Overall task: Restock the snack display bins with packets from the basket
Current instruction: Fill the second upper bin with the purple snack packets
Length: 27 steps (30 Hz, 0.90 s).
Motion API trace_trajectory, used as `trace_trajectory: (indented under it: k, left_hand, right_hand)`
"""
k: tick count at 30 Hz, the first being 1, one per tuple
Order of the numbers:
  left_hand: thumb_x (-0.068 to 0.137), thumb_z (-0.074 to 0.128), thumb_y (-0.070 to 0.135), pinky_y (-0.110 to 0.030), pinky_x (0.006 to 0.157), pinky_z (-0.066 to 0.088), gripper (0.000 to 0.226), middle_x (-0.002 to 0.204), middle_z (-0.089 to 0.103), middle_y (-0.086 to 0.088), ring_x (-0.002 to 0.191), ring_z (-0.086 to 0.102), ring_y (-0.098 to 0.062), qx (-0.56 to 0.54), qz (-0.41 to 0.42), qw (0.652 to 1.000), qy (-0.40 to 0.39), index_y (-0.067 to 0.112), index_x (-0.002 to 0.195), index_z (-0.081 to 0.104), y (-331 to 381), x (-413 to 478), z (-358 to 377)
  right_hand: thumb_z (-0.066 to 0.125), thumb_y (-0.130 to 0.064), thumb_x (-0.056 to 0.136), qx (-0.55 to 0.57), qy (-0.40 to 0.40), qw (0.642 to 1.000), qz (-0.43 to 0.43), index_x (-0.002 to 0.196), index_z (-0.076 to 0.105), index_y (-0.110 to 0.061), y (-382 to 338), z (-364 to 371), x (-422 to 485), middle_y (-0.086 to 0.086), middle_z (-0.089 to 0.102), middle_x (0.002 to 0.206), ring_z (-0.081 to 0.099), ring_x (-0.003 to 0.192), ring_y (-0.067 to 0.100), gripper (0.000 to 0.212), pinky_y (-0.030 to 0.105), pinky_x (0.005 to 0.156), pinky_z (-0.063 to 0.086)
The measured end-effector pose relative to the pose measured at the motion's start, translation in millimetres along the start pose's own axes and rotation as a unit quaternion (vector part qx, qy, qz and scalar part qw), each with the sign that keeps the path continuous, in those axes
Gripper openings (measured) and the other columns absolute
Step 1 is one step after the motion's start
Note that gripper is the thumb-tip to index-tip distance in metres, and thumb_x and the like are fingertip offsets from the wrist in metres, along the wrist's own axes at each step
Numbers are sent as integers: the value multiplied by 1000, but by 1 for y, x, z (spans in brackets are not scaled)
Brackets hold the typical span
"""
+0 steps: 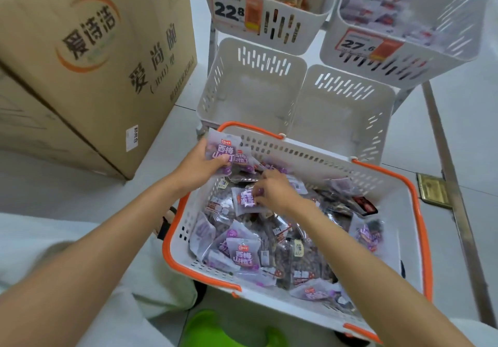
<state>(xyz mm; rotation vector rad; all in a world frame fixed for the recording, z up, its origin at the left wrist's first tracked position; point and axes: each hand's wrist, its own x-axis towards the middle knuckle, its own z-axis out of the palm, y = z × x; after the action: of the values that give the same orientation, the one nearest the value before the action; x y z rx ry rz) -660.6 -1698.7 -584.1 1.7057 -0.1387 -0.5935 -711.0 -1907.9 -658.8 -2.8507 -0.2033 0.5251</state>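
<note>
Gripping packet stack (pixel 222 148) in left hand (pixel 200 167) at basket (pixel 420 225) far rim, pinching single packet (pixel 246 198) in right hand (pixel 275 189) — likely light, slippery; take by edge.

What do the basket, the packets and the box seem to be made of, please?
The basket looks like moulded plastic, matte white with an orange rim; the neat slotted holes suggest it. The packets seem to be thin plastic film, glossy and crinkled, part clear so the contents show. The box is probably corrugated cardboard: matte brown with printed lettering and folded edges.
</note>
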Motion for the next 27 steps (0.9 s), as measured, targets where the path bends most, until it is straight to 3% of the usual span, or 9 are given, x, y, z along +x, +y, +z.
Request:
trace_trajectory:
  k: [2,5,8,12,15,18,23,25,27]
  left_hand:
    - [100,49,3,-12,60,53,27,108,62,-2,73,70,-1,-33,-24,999,22,7,127,45,4,2,6]
    - [100,50,2,-11,56,51,29,101,64,-2,64,69,1,-53,-55,996,37,3,129,47,4,8,11]
    - [100,49,0,-10,57,50,29,102,64,-1,65,69,3,-42,-64,997,30,3,129,48,4,8,14]
    - [102,49,6,-11,62,52,27,110,65,1,83,68,-2,-33,-59,997,22,12,128,49,6,4,14]
    - [103,48,12,-19,71,55,27,119,65,1,99,68,-11,-59,-70,996,5,18,129,50,6,5,17]
    - [95,61,16,-35,86,57,36,127,64,-7,108,68,-23,-114,-108,985,-63,16,129,51,16,10,33]
    - [84,77,13,-29,89,57,48,111,73,3,104,70,-12,-45,-32,988,-141,30,121,52,51,21,75]
    - [80,80,18,-24,83,56,48,110,71,7,102,69,-8,-3,3,992,-127,34,116,52,70,31,84]
    - [80,81,15,-22,81,56,51,112,67,7,101,67,-4,38,42,989,-134,28,119,51,90,43,91]
  right_hand:
    - [67,-20,87,43,-4,999,-17,116,68,-17,3,-5,-2,9,56,125,50,115,31,29,42,97,41]
    - [64,-22,92,57,-47,997,-31,152,33,-18,-6,5,-2,12,47,147,40,134,33,68,42,108,35]
    - [69,-23,88,8,-62,997,-45,157,16,-23,-12,19,-4,11,42,150,25,144,33,87,45,113,22]
    - [72,-13,81,145,-2,989,-8,141,44,-18,-5,6,-19,11,53,129,49,119,32,66,40,99,41]
    - [75,-11,82,447,62,889,79,115,57,-19,9,-34,-38,2,62,112,63,99,20,39,29,85,54]
    - [78,-8,80,580,110,804,67,113,57,-13,13,-78,-49,4,69,109,68,99,19,40,30,84,58]
    - [83,-19,77,492,199,847,30,102,59,-17,16,-133,-55,3,68,101,65,90,11,35,23,75,54]
    - [82,-20,78,464,176,868,26,106,54,-21,26,-157,-62,5,64,109,64,86,7,39,23,69,55]
    - [82,-25,77,443,169,880,34,124,47,-29,39,-183,-71,5,55,127,63,96,11,59,30,80,58]
